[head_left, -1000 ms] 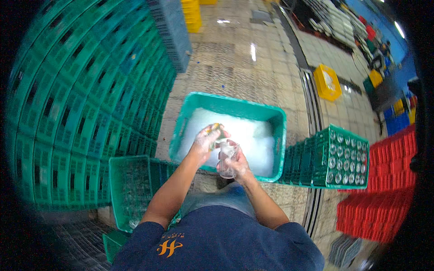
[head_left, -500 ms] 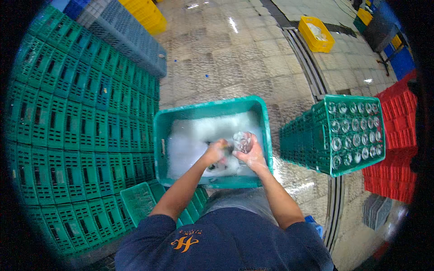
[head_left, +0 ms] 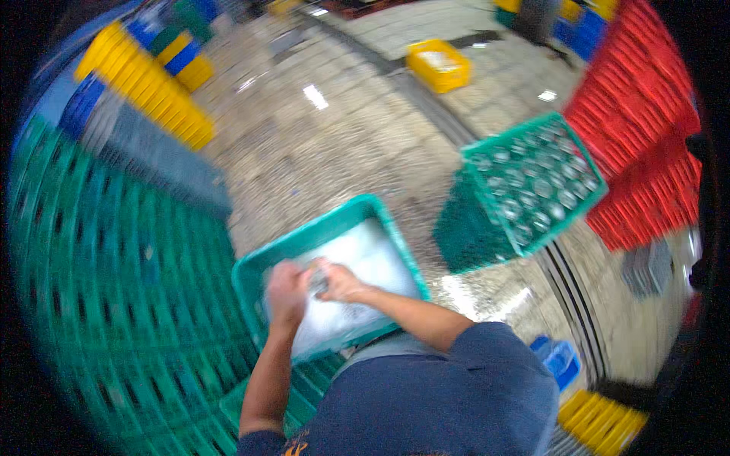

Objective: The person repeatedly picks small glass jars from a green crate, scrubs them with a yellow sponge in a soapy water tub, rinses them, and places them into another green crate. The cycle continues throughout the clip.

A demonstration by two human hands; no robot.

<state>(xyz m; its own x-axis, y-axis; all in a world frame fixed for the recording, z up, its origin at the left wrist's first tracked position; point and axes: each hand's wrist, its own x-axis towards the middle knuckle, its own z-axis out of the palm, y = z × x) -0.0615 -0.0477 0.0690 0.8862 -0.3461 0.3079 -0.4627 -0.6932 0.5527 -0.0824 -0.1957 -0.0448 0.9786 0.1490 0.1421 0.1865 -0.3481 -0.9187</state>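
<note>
Both my hands are close together over the left part of a green tub [head_left: 250, 267] of white foamy water. Between them is a clear drinking glass [head_left: 317, 284], gripped by my right hand [head_left: 342, 282]. My left hand [head_left: 287, 293] is closed beside the glass. Motion blurs its fingers, and whatever they hold cannot be made out.
To the right, a stack of green crates [head_left: 475, 220] has rows of clear glasses [head_left: 541, 188] in its top crate. Tall red crates [head_left: 635, 99] stand beyond it. Stacked green crates [head_left: 114, 281] line the left side. A yellow crate [head_left: 439, 76] sits farther off on the wet tiled floor.
The view has swung, so the tub appears lower left and tilted. My hands have come together toward the tub's left side. The glass remains in my right hand.
</note>
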